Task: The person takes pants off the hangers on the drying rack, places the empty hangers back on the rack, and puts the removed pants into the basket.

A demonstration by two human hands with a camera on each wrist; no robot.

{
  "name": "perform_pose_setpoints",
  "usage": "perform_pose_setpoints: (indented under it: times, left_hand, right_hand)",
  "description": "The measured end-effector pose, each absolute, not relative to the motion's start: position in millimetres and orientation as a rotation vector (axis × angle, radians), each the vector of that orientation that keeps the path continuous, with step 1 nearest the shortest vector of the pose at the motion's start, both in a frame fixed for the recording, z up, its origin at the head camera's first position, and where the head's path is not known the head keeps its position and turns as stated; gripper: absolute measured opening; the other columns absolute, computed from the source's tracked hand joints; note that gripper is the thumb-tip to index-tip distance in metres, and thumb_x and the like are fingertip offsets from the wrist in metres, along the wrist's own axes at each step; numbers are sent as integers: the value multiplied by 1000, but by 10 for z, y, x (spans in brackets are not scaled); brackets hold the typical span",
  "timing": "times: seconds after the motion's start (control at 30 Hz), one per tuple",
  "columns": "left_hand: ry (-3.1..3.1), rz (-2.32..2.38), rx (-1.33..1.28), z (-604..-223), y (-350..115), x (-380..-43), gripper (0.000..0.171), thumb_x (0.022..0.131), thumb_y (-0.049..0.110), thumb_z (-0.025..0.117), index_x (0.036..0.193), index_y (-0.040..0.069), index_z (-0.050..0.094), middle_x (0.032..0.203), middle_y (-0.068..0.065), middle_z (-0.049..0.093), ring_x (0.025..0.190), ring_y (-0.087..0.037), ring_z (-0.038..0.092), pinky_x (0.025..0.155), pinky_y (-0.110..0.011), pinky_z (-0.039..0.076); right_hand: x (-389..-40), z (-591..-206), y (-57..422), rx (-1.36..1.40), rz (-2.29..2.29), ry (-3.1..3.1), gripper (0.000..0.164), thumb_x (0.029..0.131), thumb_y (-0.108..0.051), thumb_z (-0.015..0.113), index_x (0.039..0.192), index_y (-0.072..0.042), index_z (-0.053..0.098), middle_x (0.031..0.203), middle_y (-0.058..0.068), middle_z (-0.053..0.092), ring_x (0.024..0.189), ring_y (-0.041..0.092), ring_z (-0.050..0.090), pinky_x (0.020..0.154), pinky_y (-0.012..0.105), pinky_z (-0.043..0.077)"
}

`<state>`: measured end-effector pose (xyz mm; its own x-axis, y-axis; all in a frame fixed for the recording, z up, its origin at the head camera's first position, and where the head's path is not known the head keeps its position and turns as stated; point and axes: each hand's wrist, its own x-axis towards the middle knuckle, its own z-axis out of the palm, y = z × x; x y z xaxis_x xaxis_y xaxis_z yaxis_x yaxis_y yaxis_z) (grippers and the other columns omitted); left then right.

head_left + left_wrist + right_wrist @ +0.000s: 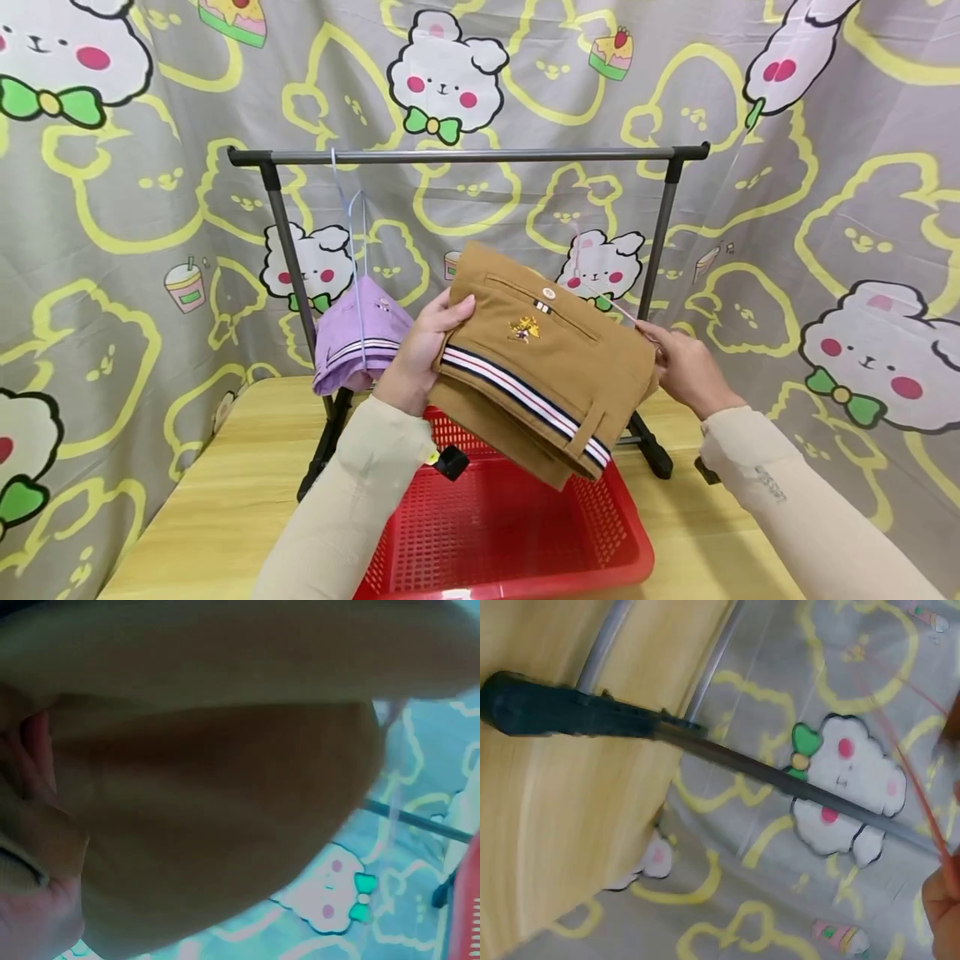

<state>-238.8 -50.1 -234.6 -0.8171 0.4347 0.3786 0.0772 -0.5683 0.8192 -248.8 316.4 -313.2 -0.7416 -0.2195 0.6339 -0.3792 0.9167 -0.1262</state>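
Observation:
Folded brown trousers [487,329], with a striped band and a small embroidered figure, are held up between both hands above the red basket. My left hand [420,354] grips their left side, thumb over the front. In the left wrist view, brown cloth [225,810] fills most of the picture beside the hand [56,919]. At the right end, my right hand [693,371] holds a thin pink hanger [618,308], which is mostly hidden behind the trousers. The right wrist view shows the hanger's thin arms [907,761] running to the fingers [939,904].
A metal garment rack [480,156] stands behind the hands. Lavender trousers [341,329] hang at its left on a blue hanger [352,229]. Below the hands, a red plastic basket [637,554] sits on the wooden table [202,492]. A patterned curtain [720,217] surrounds the table.

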Motion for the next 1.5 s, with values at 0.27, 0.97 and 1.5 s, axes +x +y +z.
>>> perform_pose_setpoints:
  times: [0.27, 0.97, 1.5]
  left_hand:
    - [1390, 2434, 875, -2296, -556, -2352, 26, 101, 8, 38, 126, 4, 45, 94, -3, 64, 79, -13, 64, 72, -25, 52]
    - [1422, 2404, 922, -2307, -595, -2340, 35, 100, 11, 42, 133, 0, 41, 98, -4, 63, 83, -14, 65, 74, -27, 53]
    - [1431, 2370, 916, -2327, -616, -2332, 36, 100, 7, 37, 135, -1, 39, 97, -3, 65, 82, -14, 66, 75, -27, 53]
  right_hand:
    - [-2539, -3175, 3240, 333, 404, -2300, 22, 90, 4, 58, 112, 9, 58, 84, 24, 66, 71, 39, 61, 63, 54, 47]
    - [-2544, -3134, 3192, 278, 418, -2231, 12, 96, -3, 55, 90, 7, 59, 74, 19, 58, 63, 33, 52, 57, 50, 42]
    - [-2514, -3075, 3211, 235, 401, -2219, 11, 95, -4, 56, 91, 5, 59, 75, 19, 59, 60, 33, 53, 55, 49, 42]
